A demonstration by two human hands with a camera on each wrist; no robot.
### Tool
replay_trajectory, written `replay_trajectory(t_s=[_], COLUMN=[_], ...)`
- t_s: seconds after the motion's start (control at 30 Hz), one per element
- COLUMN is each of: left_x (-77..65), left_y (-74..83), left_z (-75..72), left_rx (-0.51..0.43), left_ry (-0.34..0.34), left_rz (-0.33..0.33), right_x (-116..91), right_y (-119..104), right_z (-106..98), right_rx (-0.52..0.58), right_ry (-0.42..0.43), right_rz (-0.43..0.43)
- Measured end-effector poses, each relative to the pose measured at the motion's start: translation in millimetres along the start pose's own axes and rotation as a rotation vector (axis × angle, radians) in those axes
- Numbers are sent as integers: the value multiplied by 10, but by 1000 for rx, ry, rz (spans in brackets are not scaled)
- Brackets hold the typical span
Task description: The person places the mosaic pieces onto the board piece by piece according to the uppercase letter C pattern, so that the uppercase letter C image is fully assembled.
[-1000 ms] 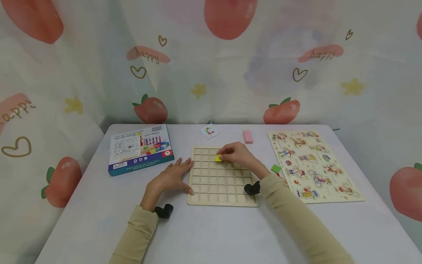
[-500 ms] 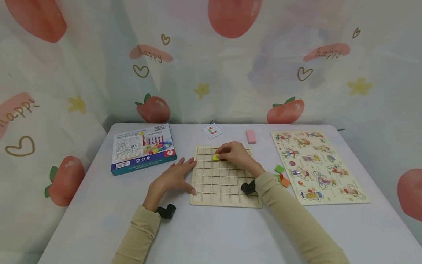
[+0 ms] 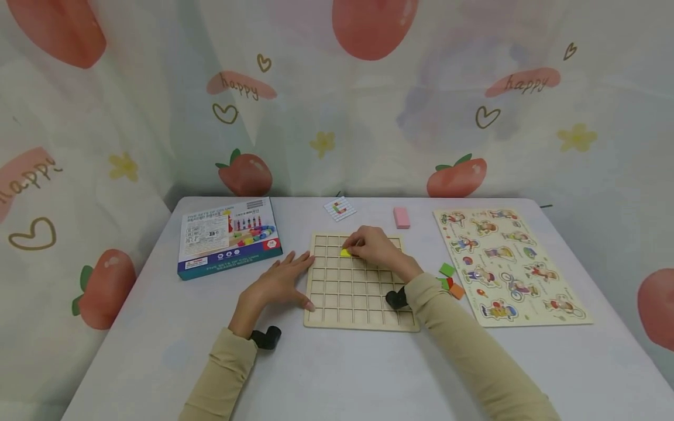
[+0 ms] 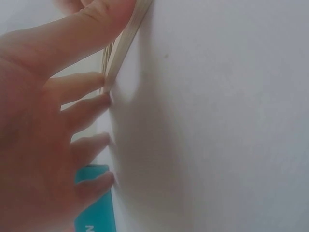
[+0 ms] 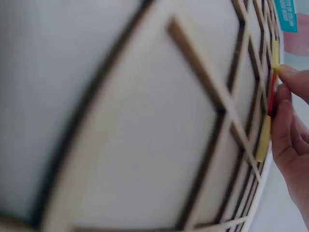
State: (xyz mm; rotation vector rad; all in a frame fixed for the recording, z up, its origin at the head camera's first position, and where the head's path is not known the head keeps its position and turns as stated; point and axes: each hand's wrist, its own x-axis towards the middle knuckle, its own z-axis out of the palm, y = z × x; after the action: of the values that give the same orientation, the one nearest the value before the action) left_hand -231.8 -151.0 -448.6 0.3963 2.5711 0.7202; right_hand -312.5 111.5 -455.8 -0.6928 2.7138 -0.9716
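The wooden grid board (image 3: 363, 324) lies flat in the middle of the table, its squares marked off by thin strips. My left hand (image 3: 279, 283) is spread at its left side, thumb at the frame, with the fingertips along the board's edge in the left wrist view. Over the upper rows, my right hand (image 3: 374, 245) pinches a yellow tile (image 3: 344, 253) with curled fingers. In the right wrist view a red tile (image 5: 271, 96) and a second yellow tile (image 5: 263, 140) sit in the same row; the head view hides both under the hand.
Loose green tiles (image 3: 447, 269) and an orange tile (image 3: 456, 291) lie right of the board, beside a picture puzzle board (image 3: 505, 269). A boxed set (image 3: 229, 240) stands at left. A pattern card (image 3: 339, 209) and pink block (image 3: 402, 218) are behind.
The yellow tile has shifted slightly left relative to the board and now looks flatter. The left hand stays at the board's edge. The head view has shifted slightly.
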Motion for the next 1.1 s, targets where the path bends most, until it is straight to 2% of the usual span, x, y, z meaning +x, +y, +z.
replay_trajectory(t_s=[0.13, 0.4, 0.57, 0.77, 0.93, 1.1], left_x=[4, -21, -8, -4, -5, 0], left_y=[16, 14, 23, 12, 9, 24], left_z=[-2, -5, 6, 11, 12, 14], left_rx=[15, 13, 18, 21, 20, 20], left_ry=[-1, 7, 8, 4, 3, -1], left_rz=[4, 1, 11, 10, 12, 11], right_x=[-66, -316, -500, -666, -796, -950], right_y=[-25, 8, 56, 137, 223, 325], right_z=[-49, -141, -242, -328, -392, -483], right_rx=[4, 87, 64, 51, 35, 31], right_ry=[7, 87, 109, 83, 106, 118], right_rz=[11, 35, 36, 67, 34, 69])
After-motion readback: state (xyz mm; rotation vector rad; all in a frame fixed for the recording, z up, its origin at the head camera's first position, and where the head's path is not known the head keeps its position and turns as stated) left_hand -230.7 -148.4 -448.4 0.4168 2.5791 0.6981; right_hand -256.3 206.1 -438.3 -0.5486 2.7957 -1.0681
